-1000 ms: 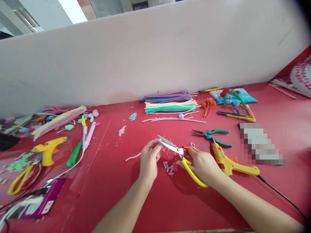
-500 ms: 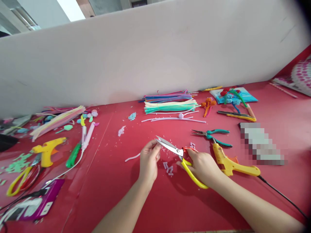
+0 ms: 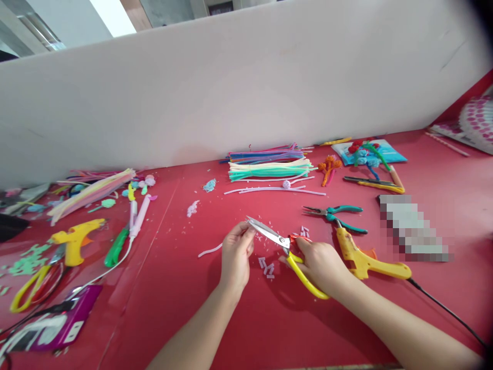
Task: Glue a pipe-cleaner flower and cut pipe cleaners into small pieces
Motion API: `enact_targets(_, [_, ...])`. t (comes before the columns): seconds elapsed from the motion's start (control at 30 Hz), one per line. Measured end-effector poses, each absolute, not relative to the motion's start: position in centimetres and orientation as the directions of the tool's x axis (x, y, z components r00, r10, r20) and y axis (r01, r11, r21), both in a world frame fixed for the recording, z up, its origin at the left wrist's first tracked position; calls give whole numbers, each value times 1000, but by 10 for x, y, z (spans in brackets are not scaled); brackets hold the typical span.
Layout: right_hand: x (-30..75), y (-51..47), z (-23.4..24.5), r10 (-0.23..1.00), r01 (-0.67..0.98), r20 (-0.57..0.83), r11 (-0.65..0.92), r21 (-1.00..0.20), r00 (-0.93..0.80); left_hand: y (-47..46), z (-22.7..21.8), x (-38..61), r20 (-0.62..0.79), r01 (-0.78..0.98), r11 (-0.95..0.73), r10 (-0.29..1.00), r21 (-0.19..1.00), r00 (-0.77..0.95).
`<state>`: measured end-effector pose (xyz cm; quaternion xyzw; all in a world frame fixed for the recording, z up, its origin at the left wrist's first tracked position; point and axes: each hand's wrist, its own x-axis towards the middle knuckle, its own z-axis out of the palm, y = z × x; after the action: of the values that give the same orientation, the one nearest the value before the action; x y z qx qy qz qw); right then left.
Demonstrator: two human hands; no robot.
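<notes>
My right hand (image 3: pixel 321 264) is closed around the yellow and red handles of a pair of scissors (image 3: pixel 269 235). Their blades point up and left, with the tips at the fingertips of my left hand (image 3: pixel 236 252). Between its thumb and fingers my left hand pinches a pale lilac pipe cleaner (image 3: pixel 210 250), whose tail sticks out to the left behind the hand. The end at the blades is mostly hidden by my fingers. Short lilac cut pieces (image 3: pixel 266 267) lie on the red table below the blades, and more pieces (image 3: pixel 304 232) lie beyond the scissors.
Teal-handled pliers (image 3: pixel 335 211), a yellow glue gun (image 3: pixel 365 259) and a blurred-out flat object (image 3: pixel 414 226) lie to the right. Bundled pipe cleaners (image 3: pixel 271 169) rest by the white partition (image 3: pixel 231 92). On the left are another glue gun (image 3: pixel 77 239) and a purple box (image 3: pixel 82 316) with cables.
The scissor blades have closed slightly at the tips beside my left fingers. Both hands stay in nearly the same place.
</notes>
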<state>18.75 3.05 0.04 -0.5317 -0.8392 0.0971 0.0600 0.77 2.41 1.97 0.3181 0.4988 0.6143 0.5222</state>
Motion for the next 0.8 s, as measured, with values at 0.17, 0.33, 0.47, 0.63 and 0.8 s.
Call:
enact_targets(0.17, [188, 31, -1, 905, 880, 3, 414, -232, -425, 24, 19, 7, -122, -334, 33, 961, 942, -249])
enact_targets(0.33, [189, 32, -1, 907, 880, -3, 408, -245, -421, 24, 19, 7, -120, -339, 31, 962, 940, -244])
enact_targets(0.47, [189, 33, -1, 911, 878, 8, 400, -261, -413, 24, 20, 7, -117, -324, 31, 961, 946, -249])
enact_targets(0.63, [188, 32, 4, 927, 889, 11, 363, -281, -375, 24, 23, 8, -137, -320, 56, 961, 946, -238])
enact_targets(0.8, [187, 35, 8, 947, 850, 27, 299, -435, -319, 23, 24, 13, -210, -329, 162, 971, 930, -115])
